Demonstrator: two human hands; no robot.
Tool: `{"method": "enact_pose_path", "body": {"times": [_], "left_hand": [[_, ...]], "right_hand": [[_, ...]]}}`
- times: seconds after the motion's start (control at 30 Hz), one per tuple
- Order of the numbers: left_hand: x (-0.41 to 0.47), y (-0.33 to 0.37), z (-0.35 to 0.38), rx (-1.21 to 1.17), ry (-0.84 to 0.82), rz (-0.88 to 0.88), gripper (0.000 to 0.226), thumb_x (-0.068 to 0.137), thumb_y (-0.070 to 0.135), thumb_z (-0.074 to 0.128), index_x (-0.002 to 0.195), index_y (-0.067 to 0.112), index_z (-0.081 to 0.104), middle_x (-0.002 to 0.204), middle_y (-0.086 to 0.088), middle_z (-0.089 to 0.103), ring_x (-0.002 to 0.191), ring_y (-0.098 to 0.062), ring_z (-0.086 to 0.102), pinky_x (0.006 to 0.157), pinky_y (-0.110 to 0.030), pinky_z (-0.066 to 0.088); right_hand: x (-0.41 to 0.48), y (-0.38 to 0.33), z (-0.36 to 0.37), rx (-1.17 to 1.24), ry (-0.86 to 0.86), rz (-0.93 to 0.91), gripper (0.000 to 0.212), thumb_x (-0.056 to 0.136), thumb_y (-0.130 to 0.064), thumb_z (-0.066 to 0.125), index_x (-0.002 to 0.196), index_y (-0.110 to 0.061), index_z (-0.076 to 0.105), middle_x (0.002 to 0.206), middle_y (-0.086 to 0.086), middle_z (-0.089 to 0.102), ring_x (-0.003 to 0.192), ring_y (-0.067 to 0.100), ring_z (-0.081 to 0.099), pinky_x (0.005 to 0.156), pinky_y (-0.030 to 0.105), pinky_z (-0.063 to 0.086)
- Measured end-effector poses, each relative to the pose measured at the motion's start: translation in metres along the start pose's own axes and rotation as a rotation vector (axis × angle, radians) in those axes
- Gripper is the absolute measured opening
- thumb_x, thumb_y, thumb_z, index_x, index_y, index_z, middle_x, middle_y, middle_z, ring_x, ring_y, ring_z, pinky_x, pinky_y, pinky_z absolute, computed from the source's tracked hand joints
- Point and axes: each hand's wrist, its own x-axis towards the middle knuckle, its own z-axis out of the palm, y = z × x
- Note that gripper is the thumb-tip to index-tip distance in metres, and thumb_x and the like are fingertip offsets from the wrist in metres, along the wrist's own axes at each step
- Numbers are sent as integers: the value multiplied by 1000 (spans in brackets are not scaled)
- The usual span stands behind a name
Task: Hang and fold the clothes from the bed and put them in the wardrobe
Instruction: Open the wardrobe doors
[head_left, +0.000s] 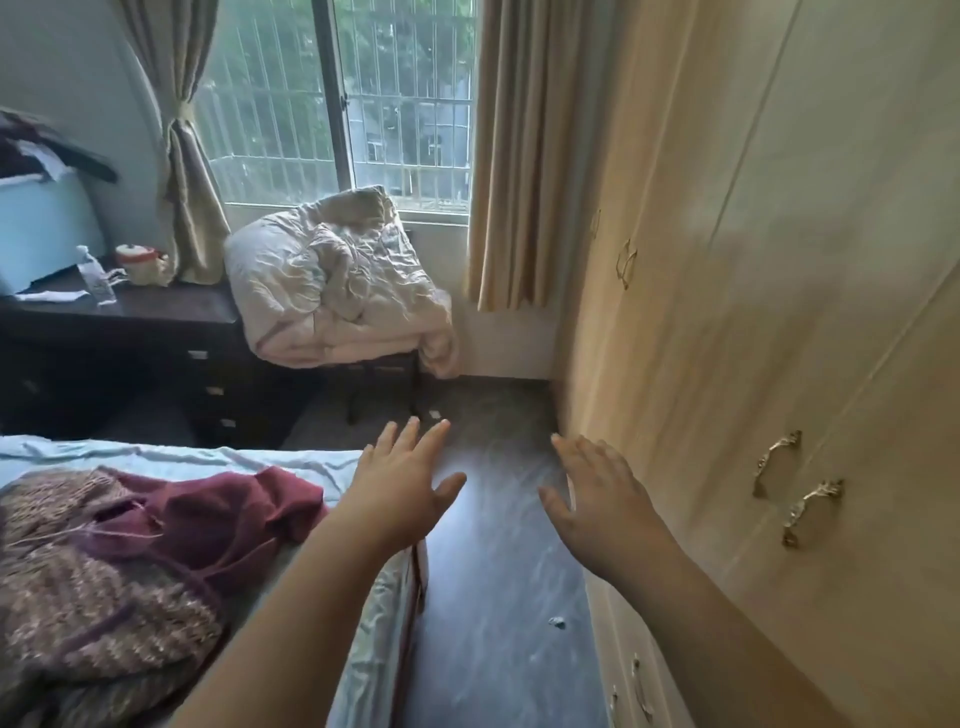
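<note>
Looking down, I see my left hand (400, 493) and right hand (597, 499) held out over the dark floor (493, 597), fingers straight and slightly spread, holding nothing. 2 garments, a maroon top (228, 514) and a striped knit (78, 587), lie on the bed (208, 457) at left. The wardrobe (753, 312) stands closed at right.

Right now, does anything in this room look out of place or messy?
Yes. A small crumpled scrap lies on the floor beside the wardrobe. A duvet is heaped on a chair, sagging over its edge. The clothes lie crumpled on the bed.
</note>
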Motion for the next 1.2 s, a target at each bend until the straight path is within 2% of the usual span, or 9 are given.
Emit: {"method": "enact_pose_path", "body": {"times": [0.17,0.43,0.63,0.77,0.9,1.2], "left_hand": [[118,4,13,33,-53,39,71,98,58,39,157,37,5,167,0,3,153,-27,-2,123,-48,9],[334,20,27,86,-70,41,72,97,61,37,156,39,1,167,0,1,153,-26,-4,124,-49,6],[475,20,11,51,6,-14,70,99,58,37,157,38,4,167,2,3,153,-22,-3,124,-43,6],[548,11,23,29,-77,-23,71,98,60,37,157,39,3,167,1,2,153,-23,-3,124,-45,6],[644,-9,31,12,-73,-29,71,97,60,36,157,38,4,167,-1,3,153,-25,-3,124,-47,8],[888,-48,11,14,-95,130,72,97,61,35,156,38,2,167,-3,2,153,-27,-2,124,-47,8]], "right_hand": [[109,36,6,7,-3,39,64,101,-52,32,157,-33,9,165,-3,10,152,20,4,123,37,8],[333,100,9,8,-20,48,67,100,-53,32,158,-30,8,165,-1,11,152,23,6,123,40,13],[489,120,-6,48,-22,-2,64,101,-50,33,158,-29,10,165,-3,13,152,21,7,122,39,13],[561,128,-2,45,-57,-17,64,101,-52,33,157,-32,11,165,-6,13,152,18,6,121,38,12],[649,138,6,11,-44,-21,64,100,-52,35,157,-31,13,165,-4,14,151,19,7,121,37,12],[852,145,13,-7,16,125,65,100,-49,38,157,-29,16,164,-2,16,150,20,9,121,36,15]]}}
